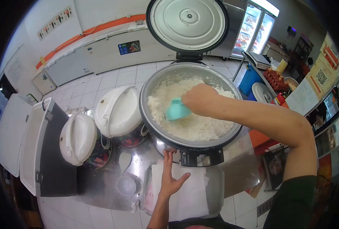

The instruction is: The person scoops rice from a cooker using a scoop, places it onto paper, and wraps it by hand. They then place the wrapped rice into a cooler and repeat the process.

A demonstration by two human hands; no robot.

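Note:
A large rice cooker [150,118] stands with its lid [169,23] raised, and cooked white rice [211,131] fills much of its pot. Inside the pot, my right hand [202,100] grips a turquoise scoop [176,110] that is down against the rice. My left hand [171,181] has its fingers stretched and thumb spread, with fingertips right at the cooker's lower front beside the black handle [202,157]. Beneath that hand lie white paper sheets [190,198] on a grey tray [217,191].
Two white-lidded insulated pots [78,139] stand left of the cooker. A white rice paddle [125,161] and a small clear cup [126,186] lie on the steel table [97,183]. An open cooler box [55,152] is far left. At right, a cart holds red eggs or fruit [277,79].

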